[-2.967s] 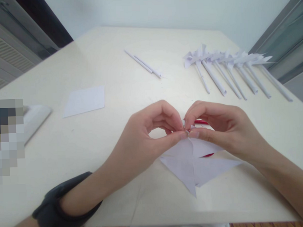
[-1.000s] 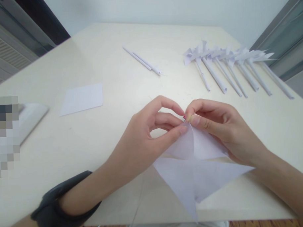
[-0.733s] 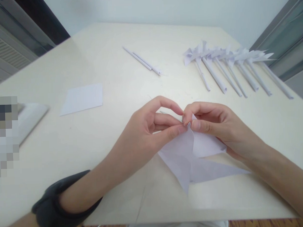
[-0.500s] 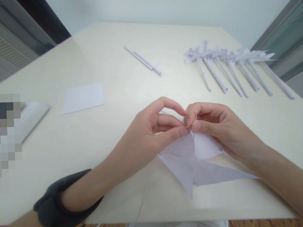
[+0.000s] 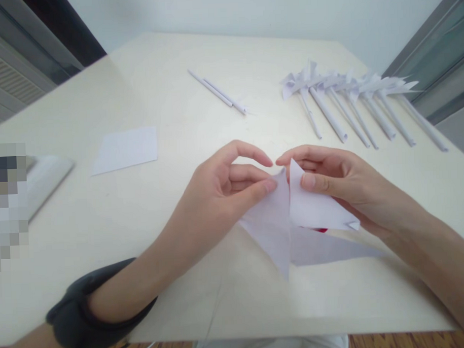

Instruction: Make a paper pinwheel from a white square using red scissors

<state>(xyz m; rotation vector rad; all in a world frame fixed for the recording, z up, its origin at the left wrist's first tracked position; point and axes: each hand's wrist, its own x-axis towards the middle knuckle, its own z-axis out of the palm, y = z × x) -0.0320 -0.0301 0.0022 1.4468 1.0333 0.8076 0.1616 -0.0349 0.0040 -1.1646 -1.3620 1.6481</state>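
A cut white paper sheet (image 5: pixel 279 233) with pointed flaps is held just above the pale table (image 5: pixel 180 206) in front of me. My left hand (image 5: pixel 225 194) pinches the tip of one flap between thumb and fingers. My right hand (image 5: pixel 331 180) pinches the neighbouring flap, with its thumb on top. The two flap tips stand slightly apart. A small red thing (image 5: pixel 322 230) peeks out under the paper near my right palm; I cannot make out what it is. A dark band (image 5: pixel 88 311) wraps my left forearm.
A row of several finished paper pinwheels (image 5: pixel 351 104) on rolled sticks lies at the back right. Two rolled paper sticks (image 5: pixel 219 93) lie at the back centre. A square white sheet (image 5: pixel 125 149) lies to the left, with a white object (image 5: pixel 45 180) near the left edge.
The two pinched flap tips, pressed together half a second ago, have come apart. Both hands lifted slightly and the right flap now stands up between the right thumb and fingers.
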